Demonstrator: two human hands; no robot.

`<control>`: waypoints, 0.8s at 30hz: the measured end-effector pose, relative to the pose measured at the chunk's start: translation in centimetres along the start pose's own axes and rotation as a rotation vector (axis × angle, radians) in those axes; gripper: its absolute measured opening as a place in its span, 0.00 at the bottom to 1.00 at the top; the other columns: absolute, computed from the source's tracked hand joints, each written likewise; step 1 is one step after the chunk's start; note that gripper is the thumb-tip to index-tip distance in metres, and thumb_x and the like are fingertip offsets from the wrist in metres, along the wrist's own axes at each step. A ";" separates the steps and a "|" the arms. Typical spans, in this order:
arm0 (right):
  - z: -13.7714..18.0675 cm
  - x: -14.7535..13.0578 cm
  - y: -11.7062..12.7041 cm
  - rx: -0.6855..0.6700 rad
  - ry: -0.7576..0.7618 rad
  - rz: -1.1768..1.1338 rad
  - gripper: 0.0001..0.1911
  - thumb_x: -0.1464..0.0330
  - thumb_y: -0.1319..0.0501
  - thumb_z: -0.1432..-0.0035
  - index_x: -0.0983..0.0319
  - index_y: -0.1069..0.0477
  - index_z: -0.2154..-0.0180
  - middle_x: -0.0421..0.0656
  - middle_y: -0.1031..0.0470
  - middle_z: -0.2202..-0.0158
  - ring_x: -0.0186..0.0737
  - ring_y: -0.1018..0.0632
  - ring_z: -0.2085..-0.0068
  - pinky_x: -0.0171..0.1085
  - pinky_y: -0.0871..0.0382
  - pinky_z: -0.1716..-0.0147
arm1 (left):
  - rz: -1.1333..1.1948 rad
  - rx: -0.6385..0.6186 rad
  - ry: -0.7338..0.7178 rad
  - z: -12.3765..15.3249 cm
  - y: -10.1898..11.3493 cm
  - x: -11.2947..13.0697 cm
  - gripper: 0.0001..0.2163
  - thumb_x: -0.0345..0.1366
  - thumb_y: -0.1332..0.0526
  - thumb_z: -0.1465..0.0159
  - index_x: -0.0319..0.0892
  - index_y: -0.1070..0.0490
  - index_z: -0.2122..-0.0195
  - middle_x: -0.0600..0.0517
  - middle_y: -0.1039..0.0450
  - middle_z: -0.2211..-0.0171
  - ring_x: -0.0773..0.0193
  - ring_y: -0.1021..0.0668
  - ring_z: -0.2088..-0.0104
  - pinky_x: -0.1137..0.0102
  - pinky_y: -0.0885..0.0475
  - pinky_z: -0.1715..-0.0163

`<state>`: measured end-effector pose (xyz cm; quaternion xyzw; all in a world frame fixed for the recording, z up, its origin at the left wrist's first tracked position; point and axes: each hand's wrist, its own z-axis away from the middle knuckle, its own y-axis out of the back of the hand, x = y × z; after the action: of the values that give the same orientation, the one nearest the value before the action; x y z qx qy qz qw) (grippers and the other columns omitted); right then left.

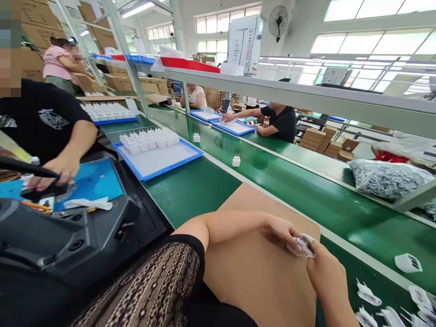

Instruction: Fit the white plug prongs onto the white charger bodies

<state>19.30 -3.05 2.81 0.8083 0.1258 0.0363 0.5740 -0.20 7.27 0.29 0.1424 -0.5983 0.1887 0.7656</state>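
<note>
Over a brown cardboard sheet (252, 254), my two hands meet around small white plastic charger parts (301, 245). My left hand (284, 230) pinches them from the left side. From the right, the closed fingers of my right hand (325, 263) grip them too. Fingers cover much of the pieces, so I cannot tell how they fit together. Close to my right hand, several loose white plug pieces with prongs (368, 293) lie on the green surface. A white charger housing (408, 263) rests on its side, its open end showing.
White chargers (236, 161) stand on the green conveyor belt (272, 177). A blue-rimmed tray (173, 162) holds several chargers. At left, a co-worker's hand (56, 170) works beside a dark machine (64, 240). A bulging plastic bag (388, 179) sits at right, under a long shelf (306, 97).
</note>
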 end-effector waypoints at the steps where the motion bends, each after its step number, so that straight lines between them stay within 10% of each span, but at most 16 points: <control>1: -0.1 0.0 0.0 -0.010 0.005 0.006 0.20 0.77 0.47 0.43 0.53 0.22 0.57 0.43 0.16 0.62 0.45 0.19 0.69 0.37 0.35 0.74 | -0.071 0.076 -0.023 0.0 -0.6 0.1 0.21 0.51 0.22 0.50 0.44 0.19 0.61 0.52 0.23 0.63 0.57 0.22 0.60 0.62 0.24 0.57; 6: -0.2 -0.1 0.5 -0.074 -0.003 0.011 0.18 0.78 0.46 0.43 0.54 0.22 0.60 0.43 0.16 0.63 0.45 0.18 0.68 0.36 0.36 0.74 | -0.251 0.284 -0.102 0.2 -2.7 -0.4 0.20 0.54 0.26 0.45 0.43 0.21 0.64 0.55 0.28 0.68 0.60 0.24 0.61 0.62 0.28 0.50; 13: 0.4 -0.7 0.5 -0.032 -0.052 -0.062 0.23 0.77 0.46 0.41 0.52 0.21 0.51 0.43 0.15 0.56 0.45 0.16 0.65 0.37 0.33 0.72 | -0.126 -0.060 -0.181 0.6 -0.3 -0.8 0.20 0.52 0.32 0.39 0.41 0.25 0.55 0.52 0.26 0.59 0.57 0.23 0.53 0.63 0.28 0.47; 18: 0.5 -0.2 -0.4 0.036 -0.132 -0.261 0.28 0.77 0.45 0.43 0.55 0.24 0.44 0.44 0.15 0.54 0.45 0.16 0.57 0.37 0.26 0.62 | -0.328 -0.026 -0.157 1.0 0.6 1.1 0.18 0.49 0.34 0.37 0.42 0.24 0.52 0.52 0.24 0.57 0.58 0.23 0.54 0.64 0.28 0.47; 21: 0.6 0.8 0.4 0.051 -0.242 -0.335 0.29 0.74 0.46 0.38 0.59 0.32 0.36 0.46 0.18 0.50 0.45 0.18 0.51 0.39 0.26 0.53 | -0.464 0.105 -0.141 1.8 1.6 2.1 0.18 0.47 0.33 0.38 0.42 0.22 0.51 0.50 0.22 0.56 0.57 0.22 0.55 0.65 0.28 0.48; 24: 0.8 2.5 2.2 -0.047 -0.425 -0.095 0.26 0.72 0.43 0.35 0.62 0.31 0.37 0.53 0.25 0.41 0.51 0.22 0.44 0.43 0.28 0.49 | -0.472 0.508 -0.045 2.0 4.4 2.3 0.20 0.52 0.35 0.39 0.41 0.21 0.56 0.48 0.20 0.58 0.55 0.21 0.57 0.65 0.25 0.53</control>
<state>22.19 -3.88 4.33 0.7774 0.0393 -0.1591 0.6073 -3.46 10.52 3.01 0.4670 -0.4997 0.1462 0.7147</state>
